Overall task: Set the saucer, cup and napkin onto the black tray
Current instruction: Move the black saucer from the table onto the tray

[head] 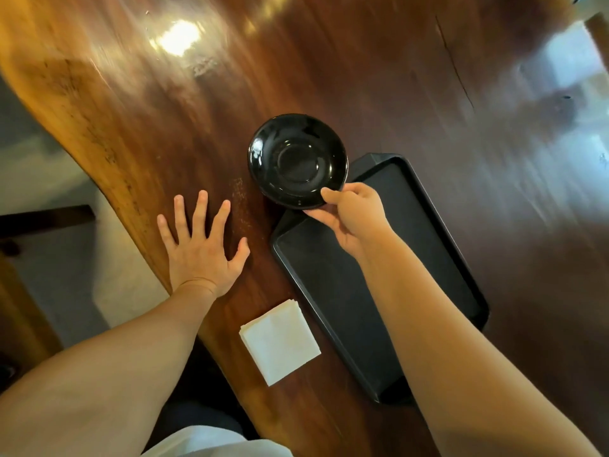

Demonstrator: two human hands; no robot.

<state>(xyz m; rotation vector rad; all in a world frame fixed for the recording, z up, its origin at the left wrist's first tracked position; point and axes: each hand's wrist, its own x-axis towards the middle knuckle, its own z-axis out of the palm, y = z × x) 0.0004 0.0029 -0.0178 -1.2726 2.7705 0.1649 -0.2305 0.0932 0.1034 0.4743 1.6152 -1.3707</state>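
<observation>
A glossy black saucer (297, 160) is held at its near rim by my right hand (351, 216), thumb on top and fingers under it. The saucer overlaps the far left corner of the long black tray (438, 245), which lies on the wooden table; I cannot tell whether it is lifted or resting. My left hand (201, 249) lies flat on the table with fingers spread, left of the tray. A folded white napkin (280, 341) sits on the table beside the tray's near left edge. No cup is in view.
The dark wooden table (362, 77) has a curved edge running down the left side, with floor and a dark piece of furniture (46, 219) beyond it. Light glares on the table at the far left and right.
</observation>
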